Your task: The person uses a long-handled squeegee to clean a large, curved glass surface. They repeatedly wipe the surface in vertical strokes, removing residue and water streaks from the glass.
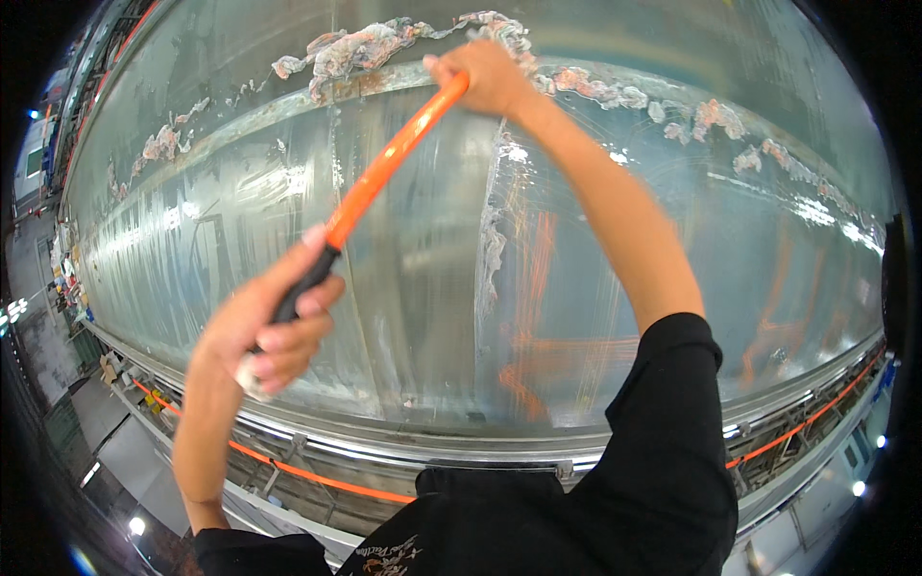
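Observation:
A tool with an orange shaft (389, 165) and a black grip (305, 286) slants from lower left to upper right across a large grey, wet-looking surface (413, 288). My left hand (274, 322) wraps around the black grip, slightly blurred. Farther away, my right hand (488, 79) closes on the upper part of the orange shaft. The tool's far end is hidden behind that hand, so its kind does not show. Beside the right hand lies wet, crumpled whitish-pink residue (360, 50), strung along a pale band (259, 117) on the surface.
More clumps of residue (715, 117) trail off to the right. Orange smears (543, 274) mark the right half of the surface. Close to my body run a metal edge rail (384, 430) and an orange strip (322, 477). Assorted items (67, 269) stand at the far left.

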Demonstrator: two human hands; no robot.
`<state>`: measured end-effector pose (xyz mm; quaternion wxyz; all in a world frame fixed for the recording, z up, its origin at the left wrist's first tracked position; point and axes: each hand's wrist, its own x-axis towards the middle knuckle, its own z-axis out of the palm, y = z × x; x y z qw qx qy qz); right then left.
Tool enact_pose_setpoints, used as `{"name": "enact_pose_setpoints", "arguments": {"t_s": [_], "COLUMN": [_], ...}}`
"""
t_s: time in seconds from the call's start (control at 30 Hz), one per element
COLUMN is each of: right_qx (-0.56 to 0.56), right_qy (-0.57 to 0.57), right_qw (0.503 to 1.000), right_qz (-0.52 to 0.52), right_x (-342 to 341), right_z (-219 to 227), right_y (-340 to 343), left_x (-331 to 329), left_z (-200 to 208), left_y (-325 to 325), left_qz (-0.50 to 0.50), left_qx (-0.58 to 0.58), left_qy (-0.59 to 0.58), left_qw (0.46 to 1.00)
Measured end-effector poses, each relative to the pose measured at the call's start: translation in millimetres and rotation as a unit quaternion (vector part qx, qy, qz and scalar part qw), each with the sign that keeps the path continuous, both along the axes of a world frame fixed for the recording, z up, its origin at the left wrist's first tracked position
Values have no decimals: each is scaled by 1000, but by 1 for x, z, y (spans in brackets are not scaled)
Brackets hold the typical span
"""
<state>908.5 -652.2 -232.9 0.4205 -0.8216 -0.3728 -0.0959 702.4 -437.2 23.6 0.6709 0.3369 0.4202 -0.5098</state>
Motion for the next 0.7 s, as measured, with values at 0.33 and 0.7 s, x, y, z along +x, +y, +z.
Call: {"name": "enact_pose_setpoints", "arguments": {"t_s": [0.33,0.7], "right_qx": [17,10], "right_qy": [112,122], "right_qw": [978,990], "right_qz": [174,71], "right_x": [-389,-583], "right_z": [16,34], "right_y": [66,-16], "left_x": [-379,-510], "left_z": [66,75], "left_y": [15,-8], "left_qz": [70,-190], "left_qx": [34,65], "left_qy": [130,69], "left_qw": [988,977]}}
